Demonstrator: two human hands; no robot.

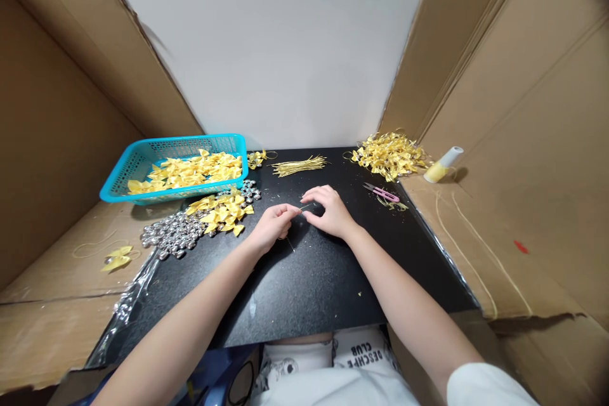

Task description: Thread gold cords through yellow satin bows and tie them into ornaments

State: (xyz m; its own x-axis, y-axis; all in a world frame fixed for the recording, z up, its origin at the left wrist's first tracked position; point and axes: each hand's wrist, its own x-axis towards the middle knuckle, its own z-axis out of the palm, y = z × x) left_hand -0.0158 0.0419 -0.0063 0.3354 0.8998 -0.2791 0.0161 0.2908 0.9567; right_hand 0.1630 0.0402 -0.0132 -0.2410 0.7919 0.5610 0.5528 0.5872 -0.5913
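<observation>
My left hand (273,225) and my right hand (329,209) meet over the middle of the black board (309,279), fingers pinched together. Between them runs a thin gold thread (304,206); a strand of it hangs below my left hand. Loose yellow ribbon bows (221,209) and a heap of small silver bells (176,233) lie just left of my left hand. A bundle of cut gold threads (299,165) lies beyond both hands.
A turquoise basket (143,162) of yellow bows stands at the back left. A pile of finished bows with gold loops (391,153) sits back right, pink thread snips (382,192) beside it. A spool (443,164) rests on the cardboard to the right. Cardboard walls enclose both sides.
</observation>
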